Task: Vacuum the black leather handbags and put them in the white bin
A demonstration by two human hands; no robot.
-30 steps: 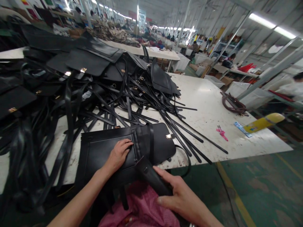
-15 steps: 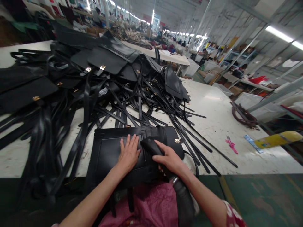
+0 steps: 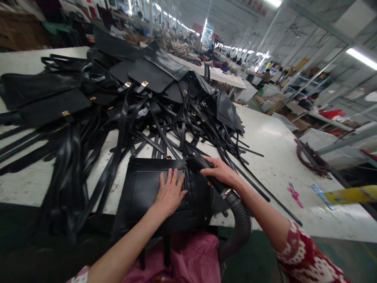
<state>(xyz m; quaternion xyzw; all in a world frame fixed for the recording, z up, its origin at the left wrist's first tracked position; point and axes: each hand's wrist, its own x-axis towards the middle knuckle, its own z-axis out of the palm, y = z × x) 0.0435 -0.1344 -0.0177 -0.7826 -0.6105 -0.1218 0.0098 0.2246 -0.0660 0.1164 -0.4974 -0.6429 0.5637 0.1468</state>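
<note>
A black leather bag piece (image 3: pixel 144 192) with a stitched rectangular outline lies at the table's near edge, partly overhanging it. My left hand (image 3: pixel 170 193) lies flat on it, fingers spread, with nothing held. My right hand (image 3: pixel 221 173) is wrapped around the black nozzle (image 3: pixel 198 164) of a ribbed hose (image 3: pixel 242 220). The nozzle's flat tip is at the far edge of the bag piece; whether it touches the leather I cannot tell. A metal clamp (image 3: pixel 226 193) joins nozzle and hose, which curves down past my lap.
A heap of black bags (image 3: pixel 153 76) with gold clasps and long straps covers the table's far and left side. To the right lie pink-handled snips (image 3: pixel 295 195), a yellow object (image 3: pixel 350 195) and a coiled brown bundle (image 3: pixel 310 159). People sit farther back.
My right hand has moved the nozzle away from me, toward the bag piece's far edge. The clasp at the piece's right no longer shows. My left hand stays flat. The view has shifted.
</note>
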